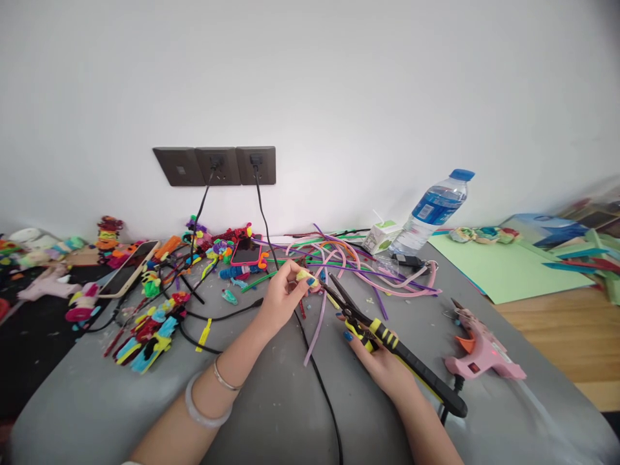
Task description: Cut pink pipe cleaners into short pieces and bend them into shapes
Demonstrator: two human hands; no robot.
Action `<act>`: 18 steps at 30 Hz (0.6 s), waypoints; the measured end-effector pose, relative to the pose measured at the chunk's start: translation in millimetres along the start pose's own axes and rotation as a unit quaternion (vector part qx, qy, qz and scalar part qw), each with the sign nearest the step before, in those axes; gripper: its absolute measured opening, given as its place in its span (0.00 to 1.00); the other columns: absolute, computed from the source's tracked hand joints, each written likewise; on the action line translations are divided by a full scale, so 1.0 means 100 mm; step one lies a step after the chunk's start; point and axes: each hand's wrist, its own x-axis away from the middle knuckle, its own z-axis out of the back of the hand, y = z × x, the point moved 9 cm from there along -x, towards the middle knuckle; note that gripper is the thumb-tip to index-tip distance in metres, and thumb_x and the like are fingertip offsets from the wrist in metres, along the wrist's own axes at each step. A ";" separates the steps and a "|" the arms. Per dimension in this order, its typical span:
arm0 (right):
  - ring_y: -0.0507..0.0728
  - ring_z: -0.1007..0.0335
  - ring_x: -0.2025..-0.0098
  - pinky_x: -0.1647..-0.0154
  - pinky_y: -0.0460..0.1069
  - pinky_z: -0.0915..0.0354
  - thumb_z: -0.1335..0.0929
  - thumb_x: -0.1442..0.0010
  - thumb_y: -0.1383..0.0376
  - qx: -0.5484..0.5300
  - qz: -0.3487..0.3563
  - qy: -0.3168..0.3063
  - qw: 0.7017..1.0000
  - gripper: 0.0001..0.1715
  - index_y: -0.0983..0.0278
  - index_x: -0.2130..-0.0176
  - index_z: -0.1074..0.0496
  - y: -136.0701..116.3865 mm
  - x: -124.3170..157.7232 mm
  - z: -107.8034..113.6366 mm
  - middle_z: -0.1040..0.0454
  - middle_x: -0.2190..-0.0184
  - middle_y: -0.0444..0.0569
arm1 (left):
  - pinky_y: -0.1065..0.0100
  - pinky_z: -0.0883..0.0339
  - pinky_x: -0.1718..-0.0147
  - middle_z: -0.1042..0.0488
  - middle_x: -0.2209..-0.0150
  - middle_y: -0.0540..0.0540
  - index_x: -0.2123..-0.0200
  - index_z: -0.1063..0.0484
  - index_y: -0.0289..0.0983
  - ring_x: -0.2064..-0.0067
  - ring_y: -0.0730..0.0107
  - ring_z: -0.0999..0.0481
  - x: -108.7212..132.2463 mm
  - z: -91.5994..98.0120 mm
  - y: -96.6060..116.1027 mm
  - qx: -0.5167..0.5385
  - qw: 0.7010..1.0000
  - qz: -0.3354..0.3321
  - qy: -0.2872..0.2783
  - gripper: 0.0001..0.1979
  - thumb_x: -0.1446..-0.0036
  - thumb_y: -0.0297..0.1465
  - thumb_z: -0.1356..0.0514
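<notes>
Between thumb and fingers, my left hand (283,297) pinches a small pale-yellow fuzzy piece (306,277), apparently pipe cleaner. My right hand (382,368) is wrapped round black-and-yellow pliers (402,355). Their long narrow jaws are parted and point at the yellow piece; whether they touch it I cannot tell. One handle sticks out to the lower right, the other is partly hidden by my fingers. Behind both hands lies a loose heap of pink, purple and green pipe cleaners (349,258).
A pink glue gun (484,349) rests at right. Behind stand a tilted water bottle (433,210) and a small drink carton (382,237). Colourful fuzzy figures (150,332) and a phone (128,270) lie left. A black cable (314,368) crosses the grey table (271,420). Green paper (508,265) lies right.
</notes>
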 end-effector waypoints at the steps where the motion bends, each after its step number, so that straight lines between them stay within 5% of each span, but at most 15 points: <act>1: 0.63 0.20 0.59 0.58 0.48 0.26 0.35 0.41 0.55 -0.007 -0.006 -0.004 1.000 0.23 0.62 0.53 0.20 0.00 0.00 0.00 0.17 0.59 0.52 | 0.72 0.36 0.71 0.26 0.69 0.48 0.67 0.38 0.38 0.69 0.73 0.28 0.00 0.00 0.00 -0.001 1.000 0.001 0.001 0.15 0.40 0.43 0.40; 18: 0.60 0.28 0.78 0.77 0.48 0.33 0.35 0.43 0.44 0.023 -0.055 0.055 0.997 0.26 0.60 0.66 0.19 0.13 0.06 0.10 0.29 0.87 0.46 | 0.70 0.34 0.66 0.26 0.65 0.47 0.62 0.35 0.38 0.66 0.70 0.27 0.02 -0.02 -0.02 -0.024 1.000 0.000 -0.005 0.16 0.39 0.45 0.41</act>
